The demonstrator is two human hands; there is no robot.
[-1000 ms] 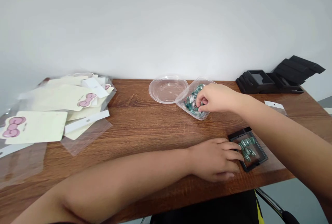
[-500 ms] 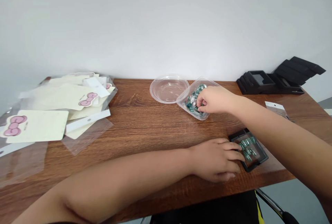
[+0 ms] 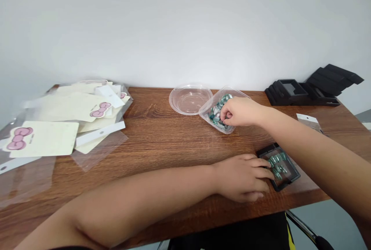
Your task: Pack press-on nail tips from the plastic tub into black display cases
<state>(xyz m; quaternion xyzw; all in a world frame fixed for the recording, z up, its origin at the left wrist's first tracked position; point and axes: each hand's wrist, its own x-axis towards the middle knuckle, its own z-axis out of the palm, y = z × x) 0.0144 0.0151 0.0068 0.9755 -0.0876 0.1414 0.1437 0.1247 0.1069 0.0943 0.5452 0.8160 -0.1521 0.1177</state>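
My right hand [image 3: 239, 111] reaches into a tilted clear plastic tub [image 3: 213, 105] holding several small teal and silver pieces [image 3: 218, 112]. Its fingers are curled and pinched among them; what they hold is hidden. My left hand [image 3: 243, 177] lies on the wooden table [image 3: 162, 145] near the front edge. Its fingertips rest against the left side of a small black tray [image 3: 279, 166], which holds several teal pieces in rows.
A clear round lid [image 3: 189, 99] lies just left of the tub. Cream cards with pink bows in clear sleeves [image 3: 72, 120] are spread over the table's left side. Black trays [image 3: 311, 85] are stacked at the far right corner. A small clear bag [image 3: 309, 121] lies near the right edge.
My right hand's fingers have shifted slightly among the pieces in the tub. My left hand has stayed at the black tray.
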